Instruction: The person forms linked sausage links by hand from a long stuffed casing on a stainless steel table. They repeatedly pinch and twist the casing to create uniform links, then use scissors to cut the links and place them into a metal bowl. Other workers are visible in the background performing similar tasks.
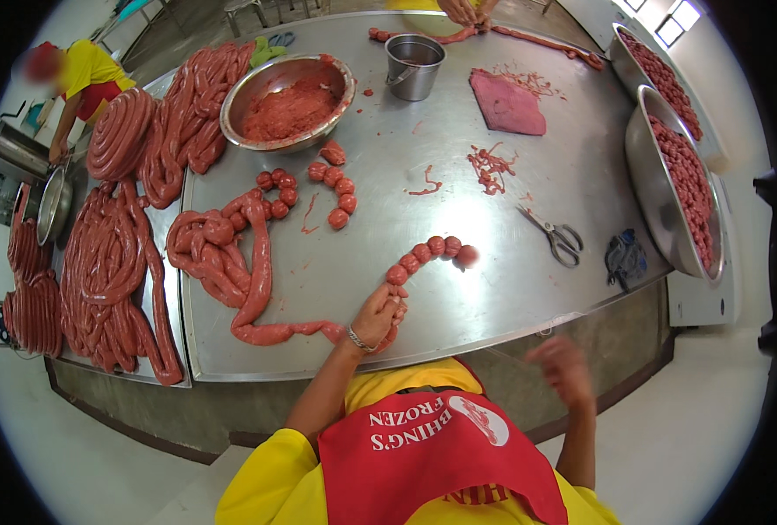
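Observation:
My left hand, with a bracelet at the wrist, is closed around a raw sausage near the table's front edge. A curved row of short round sausage links runs away from its fingers to the right. On the other side, the long undivided sausage trails left into a coiled heap. My right hand is raised off the table's front edge, apart from the sausage. Its fingers look curled but are smeared by motion. A thin white thread shows at the table edge above it.
Scissors and a dark bundle lie right. Meat-filled steel bowls line the right edge. A bowl of ground meat, a small bucket and a pink cloth-like slab stand farther back. Sausage heaps fill the left; co-workers' hands work opposite.

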Demonstrator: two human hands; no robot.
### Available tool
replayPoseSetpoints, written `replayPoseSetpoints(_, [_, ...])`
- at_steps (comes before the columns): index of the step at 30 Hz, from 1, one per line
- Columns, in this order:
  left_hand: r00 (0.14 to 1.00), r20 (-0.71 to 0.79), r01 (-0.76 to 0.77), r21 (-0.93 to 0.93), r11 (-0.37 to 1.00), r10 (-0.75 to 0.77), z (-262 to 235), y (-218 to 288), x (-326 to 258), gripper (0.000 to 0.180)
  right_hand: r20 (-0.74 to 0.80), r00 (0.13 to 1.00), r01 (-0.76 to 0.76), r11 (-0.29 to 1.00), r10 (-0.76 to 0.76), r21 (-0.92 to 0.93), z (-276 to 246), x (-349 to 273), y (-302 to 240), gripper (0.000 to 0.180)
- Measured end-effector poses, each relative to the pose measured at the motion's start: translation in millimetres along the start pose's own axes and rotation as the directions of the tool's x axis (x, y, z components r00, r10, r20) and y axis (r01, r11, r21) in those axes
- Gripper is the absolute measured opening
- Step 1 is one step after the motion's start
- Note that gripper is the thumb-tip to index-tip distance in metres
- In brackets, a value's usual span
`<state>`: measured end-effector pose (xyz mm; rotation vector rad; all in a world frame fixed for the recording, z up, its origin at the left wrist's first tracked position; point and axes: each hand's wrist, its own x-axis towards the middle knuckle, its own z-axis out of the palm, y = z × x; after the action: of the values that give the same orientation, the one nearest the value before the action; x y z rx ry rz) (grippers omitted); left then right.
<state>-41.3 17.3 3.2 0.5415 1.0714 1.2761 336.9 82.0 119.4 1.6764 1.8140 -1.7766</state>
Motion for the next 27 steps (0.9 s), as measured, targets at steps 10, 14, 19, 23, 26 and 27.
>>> replayPoseSetpoints(10, [0.995, 0.042, 0.097, -0.084, 0.992, -0.094, -5.4, 0.3, -1.2, 0.01, -0.367, 0.912, -0.254, 0.954, 0.182, -0.158, -22.2, 11.8, 84.5, 0.032])
replayPoseSetpoints(14, [0.996, 0.057, 0.067, -0.084, 0.994, -0.062, -1.6, 7.4, -11.8, 0.014, -0.4, 0.904, -0.124, 0.988, 0.15, 0.09, -71.5, 40.6, 71.0, 0.031])
replayPoseSetpoints(19, [0.989, 0.069, 0.128, 0.01, 0.992, -0.128, -5.6, 18.9, -19.6, 0.021, -0.341, 0.864, -0.012, 0.662, -0.371, -0.749, -48.9, 171.4, -62.2, 0.046])
replayPoseSetpoints(23, [0.989, 0.082, 0.122, 0.062, 0.991, -0.127, -6.3, 22.1, -16.4, 0.021, 0.074, 0.919, 0.194, 0.281, -0.388, -0.94, 111.1, 206.9, -174.9, 0.057])
replayPoseSetpoints(26, [0.998, -0.051, -0.028, -0.041, 0.999, 0.026, -13.1, 16.1, -19.5, 0.019, 0.152, 0.768, 0.431, 0.327, -0.622, -0.841, 159.3, 150.0, -182.9, 0.066])
replayPoseSetpoints(27, [1.0, -0.021, -0.021, -0.132, 0.991, 0.019, -24.3, 5.5, -20.5, 0.02, 0.125, 0.823, 0.402, 0.414, -0.553, -0.817, 147.7, 131.6, -193.4, 0.066])
